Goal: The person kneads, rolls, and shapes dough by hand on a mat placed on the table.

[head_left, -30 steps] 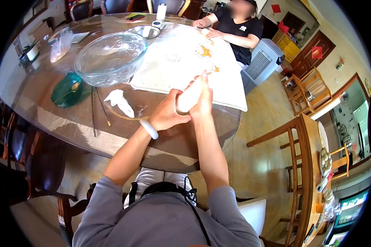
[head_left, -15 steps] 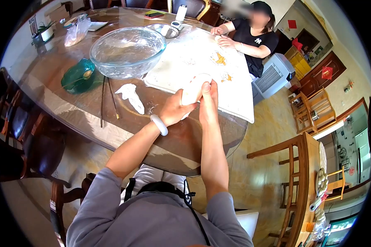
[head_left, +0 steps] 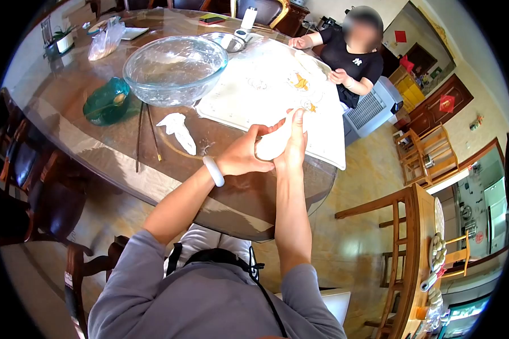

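A pale lump of dough [head_left: 271,145] is gripped between my two hands over the near edge of the white mat [head_left: 223,113]. My left hand [head_left: 238,153], with a pale bangle at its wrist, curls around the dough's left side. From the right, my right hand [head_left: 292,144] presses against it, thumb pointing up. Bright glare blurs where the dough's far end meets the mat behind it. To the left of my hands lies a crumpled white cloth or tissue [head_left: 178,133].
A large glass bowl [head_left: 175,96] with white smears stands beside the mat. Left of it are a green bowl [head_left: 103,107] and dark chopsticks [head_left: 154,135]. Across the table, a person [head_left: 350,56] sits by the mat. A wooden table [head_left: 415,226] stands at right.
My hands have turned the dough and shifted it slightly, so its rounded near end now shows. The other person's hands have moved apart.
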Demonstrator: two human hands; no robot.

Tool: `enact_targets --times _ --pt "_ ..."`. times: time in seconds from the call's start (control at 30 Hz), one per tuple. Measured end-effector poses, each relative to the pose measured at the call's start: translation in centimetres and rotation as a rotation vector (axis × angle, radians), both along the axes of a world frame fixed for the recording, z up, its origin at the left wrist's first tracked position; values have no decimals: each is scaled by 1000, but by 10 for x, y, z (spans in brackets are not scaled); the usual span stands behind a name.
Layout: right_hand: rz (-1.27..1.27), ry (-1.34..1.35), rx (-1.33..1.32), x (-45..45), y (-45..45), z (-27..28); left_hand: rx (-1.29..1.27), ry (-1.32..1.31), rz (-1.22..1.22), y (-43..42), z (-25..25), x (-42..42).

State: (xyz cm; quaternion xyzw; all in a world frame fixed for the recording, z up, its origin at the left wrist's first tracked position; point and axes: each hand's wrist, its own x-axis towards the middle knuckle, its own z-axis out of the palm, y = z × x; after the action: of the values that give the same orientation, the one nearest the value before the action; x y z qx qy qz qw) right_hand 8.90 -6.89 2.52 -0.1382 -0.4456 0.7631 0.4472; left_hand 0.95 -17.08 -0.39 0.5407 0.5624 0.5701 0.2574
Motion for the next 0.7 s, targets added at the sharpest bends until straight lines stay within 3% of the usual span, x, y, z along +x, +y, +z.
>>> enact_targets --times 0.1,0.13,0.17,0.27,0.37,0.47,0.57,0.6,0.7 --pt "256 18 123 3 1 -6 18 -206 -122 5 -4 -5" --pt "349 12 150 3 2 -8 -97 -442 -282 -4 8 -3" --pt "442 5 176 3 2 -9 -94 -451 -267 -3 6 -4" --pt "170 -37 176 -5 -5 -2 -48 -425 -162 5 -6 -4" --pt "50 -64 125 -8 -5 -2 22 -33 102 14 -28 -7" --pt "-70 -46 87 -14 -6 -7 -172 303 327 5 -12 6" --pt "-115 -76 41 -5 -1 -1 -89 236 166 1 -4 7" --pt "-137 -68 26 -4 -2 3 -175 180 85 -9 17 9" --pt "-45 -41 3 6 4 6 -69 -144 -124 -1 4 2"
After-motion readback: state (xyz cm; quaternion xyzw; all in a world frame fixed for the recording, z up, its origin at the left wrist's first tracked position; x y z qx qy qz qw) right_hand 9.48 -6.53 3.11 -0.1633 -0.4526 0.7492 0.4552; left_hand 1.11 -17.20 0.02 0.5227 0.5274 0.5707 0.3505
